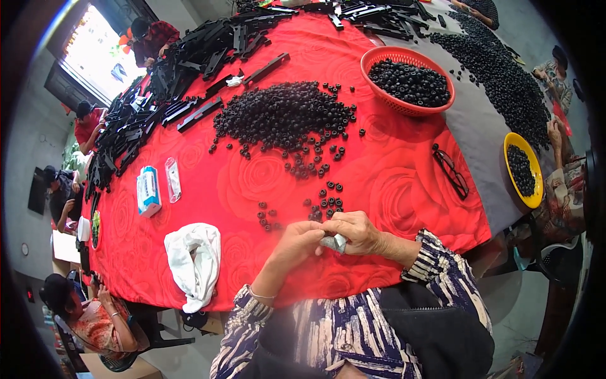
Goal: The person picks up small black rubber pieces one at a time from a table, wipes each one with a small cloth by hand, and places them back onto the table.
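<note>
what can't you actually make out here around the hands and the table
- Head view: the small pale item pinched between the left hand and right hand is mostly covered by fingers; its kind is unclear.
- The small black ring-shaped parts are too small to show detail.
- The long black strips blur and bend near the fisheye rim.
- The yellow bowl sits near the distorted right edge; its contents are hard to tell.
</note>
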Tool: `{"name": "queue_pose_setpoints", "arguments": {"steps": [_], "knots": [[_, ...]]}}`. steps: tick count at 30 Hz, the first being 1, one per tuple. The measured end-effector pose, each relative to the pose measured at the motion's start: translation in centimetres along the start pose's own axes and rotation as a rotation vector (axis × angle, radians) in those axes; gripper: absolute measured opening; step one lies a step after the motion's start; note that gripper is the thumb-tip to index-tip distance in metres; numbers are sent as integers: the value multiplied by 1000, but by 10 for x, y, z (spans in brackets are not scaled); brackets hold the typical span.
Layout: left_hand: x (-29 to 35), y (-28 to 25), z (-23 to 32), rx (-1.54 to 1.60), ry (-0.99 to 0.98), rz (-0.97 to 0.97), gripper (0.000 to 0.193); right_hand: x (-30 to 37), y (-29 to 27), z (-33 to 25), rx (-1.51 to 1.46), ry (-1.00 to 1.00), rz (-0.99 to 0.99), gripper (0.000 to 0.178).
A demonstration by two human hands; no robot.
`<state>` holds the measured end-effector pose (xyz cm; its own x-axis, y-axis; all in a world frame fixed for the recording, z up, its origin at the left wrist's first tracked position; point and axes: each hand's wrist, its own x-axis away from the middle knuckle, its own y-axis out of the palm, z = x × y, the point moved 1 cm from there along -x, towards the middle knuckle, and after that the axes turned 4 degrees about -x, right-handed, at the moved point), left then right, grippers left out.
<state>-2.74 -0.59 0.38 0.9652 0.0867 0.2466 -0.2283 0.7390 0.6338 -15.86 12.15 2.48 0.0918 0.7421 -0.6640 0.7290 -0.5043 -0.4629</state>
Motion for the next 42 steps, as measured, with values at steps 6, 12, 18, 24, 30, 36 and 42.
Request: {"name": "queue_pose_setpoints", "arguments": {"steps": [6,12,18,24,30,36,42], "knots": [[4,-4,1,-27,-111,-64,18,0,1,0,-92,-6,-48,30],[6,-4,0,1,-110,-61,17,-3,-2,-3,-82,-29,-80,30],[7,-8,-4,-31,-129,-67,18,-1,-1,-3,-75,-1,-119,33],[8,-2,-6,-29,-71,18,18,3,1,2,-81,53,-169,35],[9,-8,-9,51,-114,-19,18,2,2,1,-128,64,-139,31],[9,-17,-14,203,-101,-72,20,-1,3,2,-149,76,-102,29],[10,-7,-7,46,-134,-3,20,-1,1,-1,-97,49,-122,31]]}}
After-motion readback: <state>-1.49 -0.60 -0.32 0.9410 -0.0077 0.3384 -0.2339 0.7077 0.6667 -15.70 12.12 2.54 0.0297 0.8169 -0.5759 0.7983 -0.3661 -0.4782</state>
